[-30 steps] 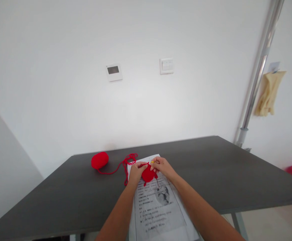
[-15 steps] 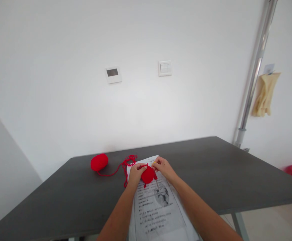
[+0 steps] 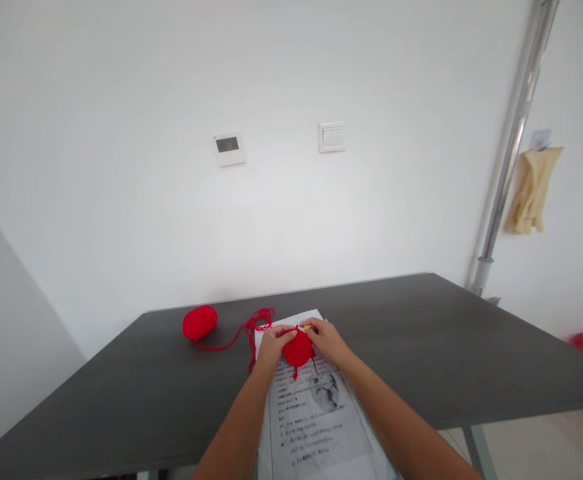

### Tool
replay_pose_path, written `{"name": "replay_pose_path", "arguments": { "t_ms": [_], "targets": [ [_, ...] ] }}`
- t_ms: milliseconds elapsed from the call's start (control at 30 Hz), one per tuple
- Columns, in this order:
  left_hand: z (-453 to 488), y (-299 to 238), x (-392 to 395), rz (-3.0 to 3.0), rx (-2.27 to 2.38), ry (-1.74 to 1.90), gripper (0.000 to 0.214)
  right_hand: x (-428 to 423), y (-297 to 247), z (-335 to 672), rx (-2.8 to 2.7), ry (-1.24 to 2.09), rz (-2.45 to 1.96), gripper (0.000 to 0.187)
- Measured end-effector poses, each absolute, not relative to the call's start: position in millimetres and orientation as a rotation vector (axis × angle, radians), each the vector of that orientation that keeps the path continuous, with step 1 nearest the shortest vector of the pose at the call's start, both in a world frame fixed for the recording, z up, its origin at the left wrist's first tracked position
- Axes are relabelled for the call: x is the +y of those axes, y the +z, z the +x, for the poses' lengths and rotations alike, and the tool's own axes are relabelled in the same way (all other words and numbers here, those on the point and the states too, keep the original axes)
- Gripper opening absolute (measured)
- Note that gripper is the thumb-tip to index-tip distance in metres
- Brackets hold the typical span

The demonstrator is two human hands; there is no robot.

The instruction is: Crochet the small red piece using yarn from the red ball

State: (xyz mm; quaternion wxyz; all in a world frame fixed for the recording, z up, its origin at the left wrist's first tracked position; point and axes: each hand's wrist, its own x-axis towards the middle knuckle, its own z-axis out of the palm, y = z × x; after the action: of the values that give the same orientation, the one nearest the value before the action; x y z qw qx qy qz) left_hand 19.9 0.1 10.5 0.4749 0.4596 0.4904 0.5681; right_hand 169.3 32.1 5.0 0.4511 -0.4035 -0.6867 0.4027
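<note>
My left hand [image 3: 274, 347] pinches the upper left edge of a round red crochet piece [image 3: 297, 351], held over the printed sheet. Short red yarn tails hang from its lower edge. My right hand [image 3: 324, 339] is closed on a thin crochet hook [image 3: 307, 327], of which a yellow bit shows between the fingers, at the piece's upper right edge. The hook's tip is too small to make out. Red yarn [image 3: 259, 320] runs in loose loops from beside my left hand to a red yarn ball [image 3: 200, 323] on the left.
The printed paper [image 3: 311, 427] with text and a picture lies under my hands on a dark table [image 3: 421, 347]. Behind the table stands a white wall with a switch [image 3: 332, 137] and a panel [image 3: 229, 149]. Yellow gloves [image 3: 534, 190] hang right of a metal pipe [image 3: 514, 147].
My right hand has come in closer to my left, bringing the hook against the crochet piece's top edge. The piece now faces me more squarely. The yarn ball stays put.
</note>
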Motion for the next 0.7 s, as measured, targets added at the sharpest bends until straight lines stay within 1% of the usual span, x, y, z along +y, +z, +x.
{"name": "replay_pose_path", "arguments": {
  "t_ms": [133, 233, 433, 700],
  "targets": [
    [20.0, 12.0, -1.2, 1.148, 1.225, 1.375, 0.029, 29.1, 6.3, 167.1, -1.748, 1.013, -0.915, 0.025],
    [19.4, 12.4, -1.4, 1.160, 1.241, 1.380, 0.028, 29.4, 6.9, 167.1, -1.748, 1.021, -0.917, 0.024],
    [18.1, 8.9, 0.8, 1.179, 1.269, 1.383, 0.025, 33.0, 8.9, 171.4, -1.593, 0.919, -0.947, 0.019],
    [17.0, 9.3, 3.2, 1.224, 1.322, 1.426, 0.018, 22.8, 14.9, 165.4, -1.585, 1.140, -0.868, 0.001]
  ]
}}
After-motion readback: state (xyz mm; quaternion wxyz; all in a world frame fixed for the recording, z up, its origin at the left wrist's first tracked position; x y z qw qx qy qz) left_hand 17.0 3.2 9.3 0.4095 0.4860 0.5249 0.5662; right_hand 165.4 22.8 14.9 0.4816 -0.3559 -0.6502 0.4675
